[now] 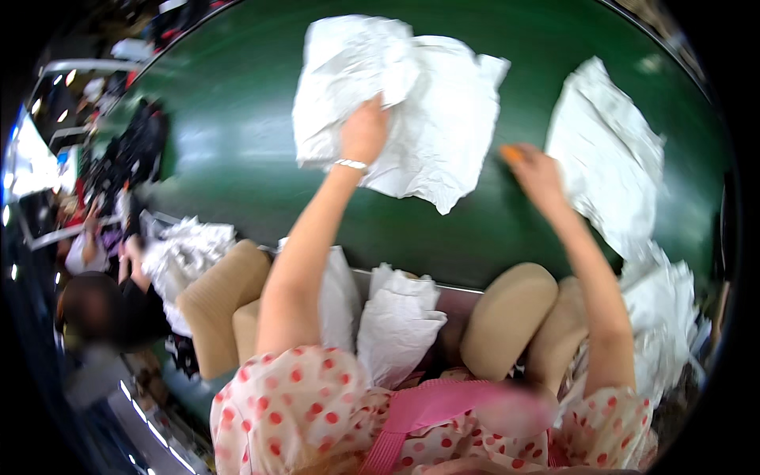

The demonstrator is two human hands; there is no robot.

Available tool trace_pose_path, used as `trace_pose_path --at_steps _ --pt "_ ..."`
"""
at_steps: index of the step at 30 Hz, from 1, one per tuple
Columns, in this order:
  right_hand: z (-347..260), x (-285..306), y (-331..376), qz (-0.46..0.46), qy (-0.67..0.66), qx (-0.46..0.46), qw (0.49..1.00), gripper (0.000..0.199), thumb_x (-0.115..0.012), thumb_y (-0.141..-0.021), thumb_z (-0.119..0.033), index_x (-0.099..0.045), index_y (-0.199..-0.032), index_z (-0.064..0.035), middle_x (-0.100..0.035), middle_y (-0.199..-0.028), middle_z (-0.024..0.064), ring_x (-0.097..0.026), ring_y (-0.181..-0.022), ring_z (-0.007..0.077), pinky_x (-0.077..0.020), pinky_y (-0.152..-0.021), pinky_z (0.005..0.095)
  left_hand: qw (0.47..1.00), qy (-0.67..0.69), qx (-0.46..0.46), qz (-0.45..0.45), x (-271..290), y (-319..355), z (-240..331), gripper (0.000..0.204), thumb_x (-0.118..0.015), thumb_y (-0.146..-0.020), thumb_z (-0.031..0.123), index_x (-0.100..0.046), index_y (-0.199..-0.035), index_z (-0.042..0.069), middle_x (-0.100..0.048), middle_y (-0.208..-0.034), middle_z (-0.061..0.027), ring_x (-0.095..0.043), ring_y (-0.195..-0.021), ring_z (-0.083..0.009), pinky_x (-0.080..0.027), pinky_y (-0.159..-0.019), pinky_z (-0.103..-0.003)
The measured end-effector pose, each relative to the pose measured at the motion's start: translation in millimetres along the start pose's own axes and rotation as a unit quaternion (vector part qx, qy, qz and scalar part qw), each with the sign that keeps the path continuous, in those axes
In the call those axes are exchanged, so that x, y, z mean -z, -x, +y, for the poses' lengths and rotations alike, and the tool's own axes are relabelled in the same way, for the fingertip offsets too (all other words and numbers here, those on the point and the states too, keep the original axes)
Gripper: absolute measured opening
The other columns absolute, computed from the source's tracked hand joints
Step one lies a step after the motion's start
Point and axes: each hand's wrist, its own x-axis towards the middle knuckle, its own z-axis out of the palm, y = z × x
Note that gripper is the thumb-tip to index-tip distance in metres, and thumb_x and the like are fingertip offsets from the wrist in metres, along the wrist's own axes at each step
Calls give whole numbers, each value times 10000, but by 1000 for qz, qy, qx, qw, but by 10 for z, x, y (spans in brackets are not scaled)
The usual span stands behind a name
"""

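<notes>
Nearby, tan pcs point(507, 321) crowd table edge point(459, 289); L hand point(365, 133) on wht sheet point(352, 63).

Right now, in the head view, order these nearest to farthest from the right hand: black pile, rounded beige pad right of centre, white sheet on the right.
1. White sheet: just right of the right hand.
2. Beige pad: below it in the picture, at the table's near edge.
3. Black pile: far left.

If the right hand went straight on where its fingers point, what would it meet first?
The right hand would probably meet the right edge of the white sheet the left hand touches, though height above the green table is unclear.
</notes>
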Motion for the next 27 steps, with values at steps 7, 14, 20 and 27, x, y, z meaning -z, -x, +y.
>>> trace_pose_path --at_steps 7,14,20,27 --pt "-599 -434 -169 68 69 -10 995 414 -615 -789 -344 -517 -1026 -19 -606 -969 191 -602 -859 368 -482 -707 460 990 38 -131 43 712 131 857 508 -509 -789 68 -400 -1282 15 -524 -938 -140 -567 -711 -328 -474 -562 -387" --pt "-241 -406 -302 -39 -249 -20 967 361 -563 -822 -289 -573 -1050 -10 -625 -968 141 -589 -909 275 -459 -794 381 974 36 -143 -172 199 612 962 648 -544 -756 143 -312 -1356 69 -591 -887 -129 -627 -727 -266 -512 -596 -372" --pt "-438 -298 -66 -103 -621 -131 766 394 -510 -899 -255 -493 -1194 6 -592 -1084 91 -556 -996 180 -442 -849 310 977 46 -8 -208 -237 513 1033 685 -596 -763 388 -365 -1318 61 -582 -992 -175 -621 -817 -321 -491 -710 -424" --pt "67 -417 -278 -54 -447 -85 889 359 -586 -856 -183 -527 -1147 19 -613 -1048 95 -581 -897 175 -457 -794 307 965 79 -227 -106 800 251 1392 454 -617 -762 282 -538 -1139 41 -571 -1044 -114 -587 -921 -260 -485 -753 -385"
